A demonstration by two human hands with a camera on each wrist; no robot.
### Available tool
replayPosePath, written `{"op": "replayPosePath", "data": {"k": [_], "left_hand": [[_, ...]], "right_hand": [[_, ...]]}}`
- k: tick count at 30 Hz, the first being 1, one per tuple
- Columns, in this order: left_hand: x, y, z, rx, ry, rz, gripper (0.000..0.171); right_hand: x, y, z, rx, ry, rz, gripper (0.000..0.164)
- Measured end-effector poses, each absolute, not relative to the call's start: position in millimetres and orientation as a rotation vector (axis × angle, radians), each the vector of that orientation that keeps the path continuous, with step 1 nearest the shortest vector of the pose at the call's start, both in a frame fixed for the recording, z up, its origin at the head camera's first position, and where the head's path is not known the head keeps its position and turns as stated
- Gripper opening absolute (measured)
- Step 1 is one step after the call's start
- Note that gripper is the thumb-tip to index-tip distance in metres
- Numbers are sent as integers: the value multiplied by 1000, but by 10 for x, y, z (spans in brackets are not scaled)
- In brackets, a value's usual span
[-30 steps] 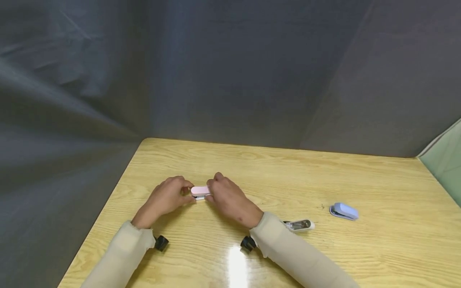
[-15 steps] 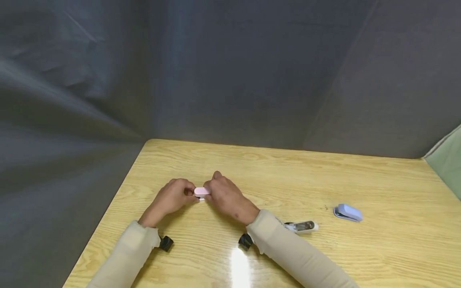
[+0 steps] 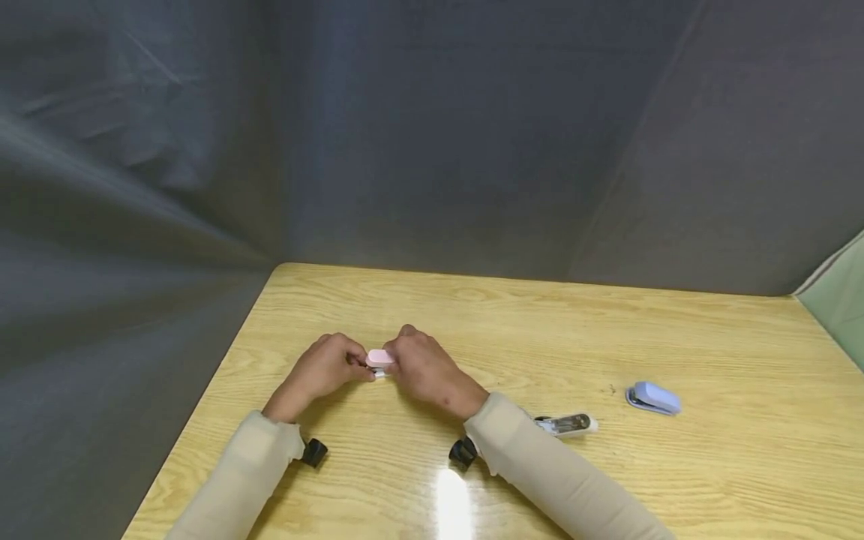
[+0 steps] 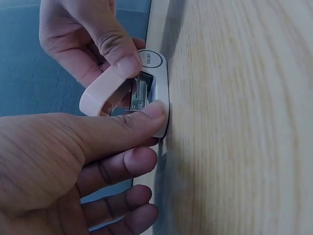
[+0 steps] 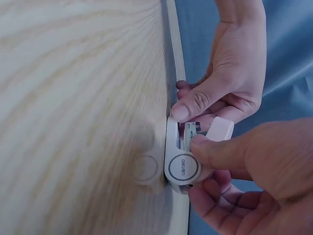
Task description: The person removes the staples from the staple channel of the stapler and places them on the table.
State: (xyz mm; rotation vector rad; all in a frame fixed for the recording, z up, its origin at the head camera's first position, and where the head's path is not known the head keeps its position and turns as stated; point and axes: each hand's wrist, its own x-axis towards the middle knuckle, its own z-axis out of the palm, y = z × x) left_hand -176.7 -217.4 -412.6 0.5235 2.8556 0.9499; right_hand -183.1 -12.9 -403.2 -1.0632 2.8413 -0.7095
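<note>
Both hands hold a small pink-and-white stapler (image 3: 379, 358) on the left part of the table. Its pink top arm (image 4: 100, 93) is lifted away from the white base (image 4: 161, 83), and the metal staple magazine (image 4: 140, 94) shows between them. My left hand (image 3: 322, 370) pinches the front end of the base, thumb on its upper side. My right hand (image 3: 428, 373) grips the stapler at the pivot end, thumb against the pink arm beside the round cap (image 5: 184, 168). In the head view the right hand hides the stapler's rear.
A blue stapler (image 3: 653, 397) lies on the wooden table (image 3: 513, 330) at the right. Nearer, a white stapler (image 3: 567, 424) with a dark upper part lies partly behind my right sleeve (image 3: 533, 465). A dark sheet (image 3: 432, 150) hangs along the far and left edges.
Slightly less of the pink arm shows beyond my right hand than a second ago. Both hands keep their hold; the head view has shifted a little. The other staplers stay put.
</note>
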Motion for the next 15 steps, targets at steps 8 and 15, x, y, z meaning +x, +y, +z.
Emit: {"op": "replayPosePath", "data": {"k": [8, 15], "left_hand": [[-1769, -2142, -4112, 511, 2887, 880, 11], [-1766, -2114, -4076, 496, 2868, 853, 8]], "right_hand": [[-1843, -52, -4053, -1069, 2821, -864, 12], [-1858, -14, -4076, -1038, 2842, -945, 19]]}}
